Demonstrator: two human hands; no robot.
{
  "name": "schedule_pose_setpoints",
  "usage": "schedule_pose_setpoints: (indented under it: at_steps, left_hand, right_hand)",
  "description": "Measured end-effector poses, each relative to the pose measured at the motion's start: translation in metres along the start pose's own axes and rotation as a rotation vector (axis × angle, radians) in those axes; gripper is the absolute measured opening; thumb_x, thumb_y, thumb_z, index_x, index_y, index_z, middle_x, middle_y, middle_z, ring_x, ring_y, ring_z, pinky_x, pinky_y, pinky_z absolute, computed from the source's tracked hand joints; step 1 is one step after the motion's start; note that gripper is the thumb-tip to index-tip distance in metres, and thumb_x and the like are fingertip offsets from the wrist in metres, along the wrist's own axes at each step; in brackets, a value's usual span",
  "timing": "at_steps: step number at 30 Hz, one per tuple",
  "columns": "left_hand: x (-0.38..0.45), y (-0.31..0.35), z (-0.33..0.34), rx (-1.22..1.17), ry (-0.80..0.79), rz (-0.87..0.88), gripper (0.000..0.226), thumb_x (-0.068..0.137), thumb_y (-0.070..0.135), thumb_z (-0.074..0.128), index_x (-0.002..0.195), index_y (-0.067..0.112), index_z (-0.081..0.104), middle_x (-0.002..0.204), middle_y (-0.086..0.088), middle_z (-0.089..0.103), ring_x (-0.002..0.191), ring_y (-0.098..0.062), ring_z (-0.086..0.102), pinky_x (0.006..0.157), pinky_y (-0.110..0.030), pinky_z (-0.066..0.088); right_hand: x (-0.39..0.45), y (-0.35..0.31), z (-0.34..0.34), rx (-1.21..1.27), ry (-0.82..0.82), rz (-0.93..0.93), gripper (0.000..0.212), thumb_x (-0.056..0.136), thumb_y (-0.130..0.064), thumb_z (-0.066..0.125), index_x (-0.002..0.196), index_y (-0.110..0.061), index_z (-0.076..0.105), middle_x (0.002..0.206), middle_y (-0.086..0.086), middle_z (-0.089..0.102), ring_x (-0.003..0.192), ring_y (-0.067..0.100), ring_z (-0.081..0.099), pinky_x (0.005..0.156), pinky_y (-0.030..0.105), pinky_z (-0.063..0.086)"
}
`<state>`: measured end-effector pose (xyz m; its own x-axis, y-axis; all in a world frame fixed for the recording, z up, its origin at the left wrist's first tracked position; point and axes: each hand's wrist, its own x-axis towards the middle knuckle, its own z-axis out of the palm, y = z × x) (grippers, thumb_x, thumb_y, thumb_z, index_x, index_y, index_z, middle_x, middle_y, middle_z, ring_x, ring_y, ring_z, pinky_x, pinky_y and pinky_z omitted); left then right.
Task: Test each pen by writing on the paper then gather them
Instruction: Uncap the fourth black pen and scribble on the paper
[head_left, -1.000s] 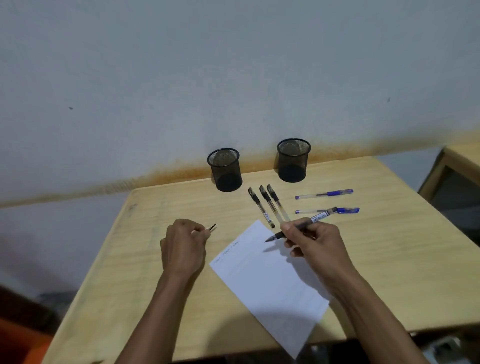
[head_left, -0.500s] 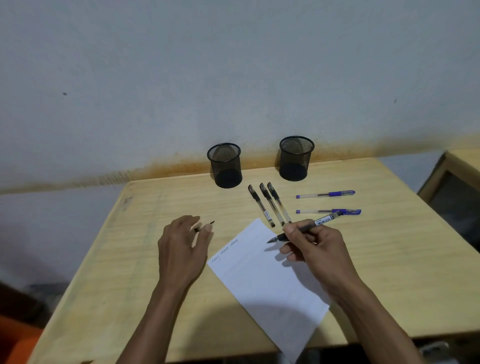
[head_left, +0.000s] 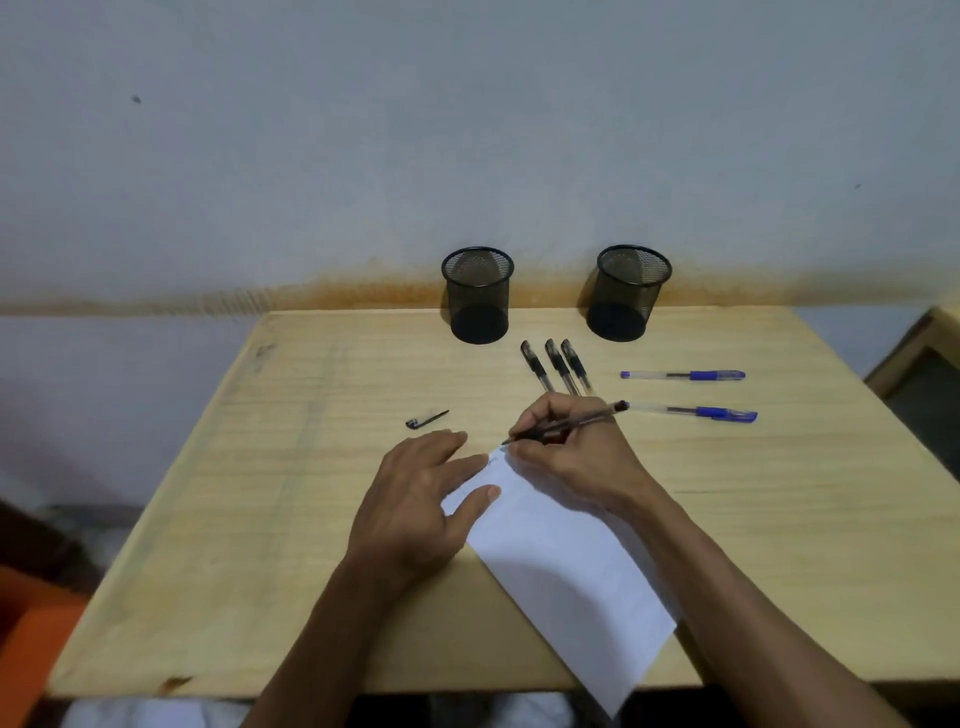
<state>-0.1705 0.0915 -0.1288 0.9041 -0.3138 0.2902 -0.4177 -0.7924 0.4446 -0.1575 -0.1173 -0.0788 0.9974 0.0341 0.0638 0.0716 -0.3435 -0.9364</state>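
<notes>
My right hand (head_left: 576, 457) grips a black pen (head_left: 571, 422) with its tip at the top corner of the white paper (head_left: 566, 577). My left hand (head_left: 421, 499) lies flat with fingers spread, pressing the paper's left edge. The pen's black cap (head_left: 426, 419) lies on the table to the left of my hands. Three capped black pens (head_left: 558, 364) lie side by side beyond my right hand. Two blue pens (head_left: 685, 375) (head_left: 711, 413) lie to the right.
Two black mesh pen cups (head_left: 478, 296) (head_left: 628, 293) stand at the back of the wooden table (head_left: 270, 493), against the wall. Another wooden piece of furniture (head_left: 914, 353) stands at the right edge. The paper's lower corner hangs over the table's front edge.
My left hand has let go of the cap, which now lies on the table, and moved right to press on the paper. My right hand has brought the pen tip down to the paper.
</notes>
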Motion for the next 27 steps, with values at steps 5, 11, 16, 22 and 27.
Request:
schedule_pose_setpoints:
  at_steps: [5,11,16,22,27]
  left_hand:
    - [-0.001,-0.005,0.005,-0.005,0.006,0.007,0.051,0.090,0.063,0.048,0.124,0.032,0.068,0.140,0.004,0.058,0.133,-0.011,0.047,0.115,-0.018,0.015]
    - [0.000,-0.007,0.009,0.047,0.103,0.147,0.042,0.091,0.047,0.060,0.116,0.016,0.074,0.130,-0.011,0.065,0.122,-0.027,0.060,0.106,-0.047,0.044]
    - [0.003,-0.005,0.007,0.032,0.043,0.092,0.039,0.087,0.046,0.064,0.116,0.021,0.073,0.131,-0.011,0.065,0.122,-0.029,0.060,0.102,-0.052,0.046]
    - [0.004,-0.005,0.007,-0.022,0.000,0.056,0.043,0.087,0.052,0.056,0.116,0.025,0.072,0.133,-0.008,0.064,0.127,-0.026,0.056,0.103,-0.052,0.044]
    - [0.003,-0.004,0.007,-0.028,0.009,0.053,0.043,0.087,0.053,0.056,0.116,0.026,0.072,0.133,-0.007,0.064,0.128,-0.025,0.055,0.105,-0.050,0.042]
  right_hand:
    - [0.012,0.013,0.008,0.067,0.024,0.051,0.008,0.078,0.002,0.074,0.074,-0.004,0.070,0.067,0.014,0.073,0.060,0.025,0.070,0.058,0.037,0.059]
    - [0.019,0.029,0.014,0.108,0.050,0.055,0.017,0.072,0.001,0.076,0.063,-0.010,0.066,0.061,0.014,0.070,0.052,0.026,0.062,0.055,0.043,0.054]
    - [0.020,0.032,0.015,0.104,0.016,0.012,0.017,0.067,0.002,0.074,0.060,-0.005,0.060,0.054,0.017,0.063,0.048,0.025,0.056,0.050,0.040,0.049]
    - [0.024,0.037,0.018,0.251,0.007,0.056,0.022,0.068,0.014,0.065,0.060,0.001,0.050,0.047,0.011,0.055,0.044,0.022,0.047,0.053,0.038,0.042]
    - [0.024,0.035,0.017,0.262,0.031,0.040,0.023,0.066,0.016,0.064,0.058,-0.001,0.051,0.046,0.010,0.057,0.043,0.023,0.046,0.053,0.040,0.042]
